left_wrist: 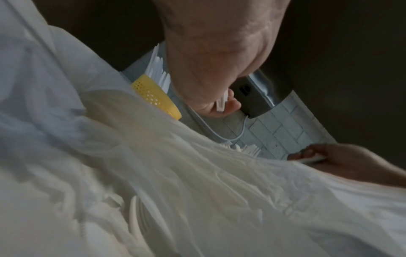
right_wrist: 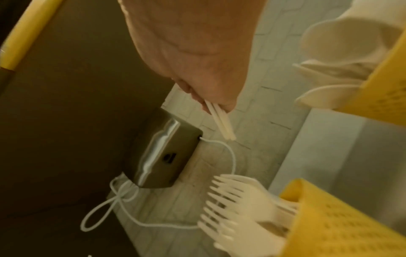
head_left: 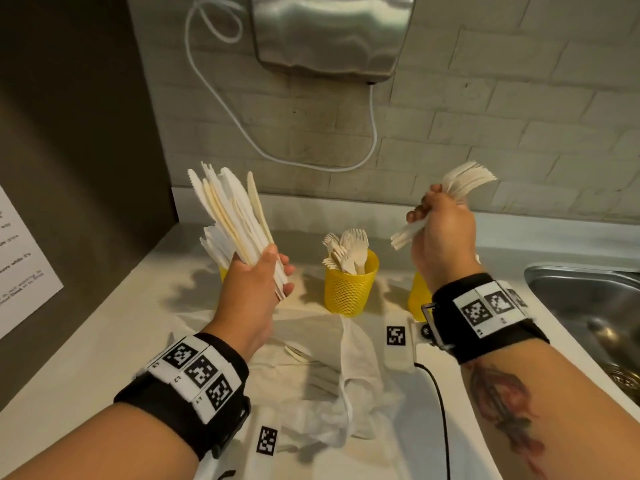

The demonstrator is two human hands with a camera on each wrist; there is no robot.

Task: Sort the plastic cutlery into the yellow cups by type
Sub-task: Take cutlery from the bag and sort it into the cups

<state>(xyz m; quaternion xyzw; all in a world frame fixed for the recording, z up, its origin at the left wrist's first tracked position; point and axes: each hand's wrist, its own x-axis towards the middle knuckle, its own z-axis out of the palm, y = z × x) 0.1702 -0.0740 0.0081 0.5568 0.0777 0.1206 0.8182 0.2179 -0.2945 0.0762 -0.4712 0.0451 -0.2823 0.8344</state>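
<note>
My left hand (head_left: 263, 278) grips a thick bundle of white plastic knives (head_left: 235, 216), blades up, above the left yellow cup (head_left: 223, 271), which is mostly hidden behind it. In the left wrist view that cup (left_wrist: 153, 94) holds knives (left_wrist: 159, 71). My right hand (head_left: 436, 226) holds a smaller bundle of what look like forks (head_left: 465, 180), raised over the right yellow cup (head_left: 417, 299); only the handles (right_wrist: 219, 121) show in the right wrist view. The middle yellow cup (head_left: 349, 289) holds forks (head_left: 349, 247). The right cup (right_wrist: 382, 83) holds spoons (right_wrist: 334, 69).
A crumpled white plastic bag (head_left: 311, 362) lies on the pale counter in front of the cups, with a piece of cutlery (head_left: 294, 351) on it. A steel sink (head_left: 588, 306) is at the right. A hand dryer (head_left: 329, 29) and its white cable (head_left: 374, 133) hang on the brick wall.
</note>
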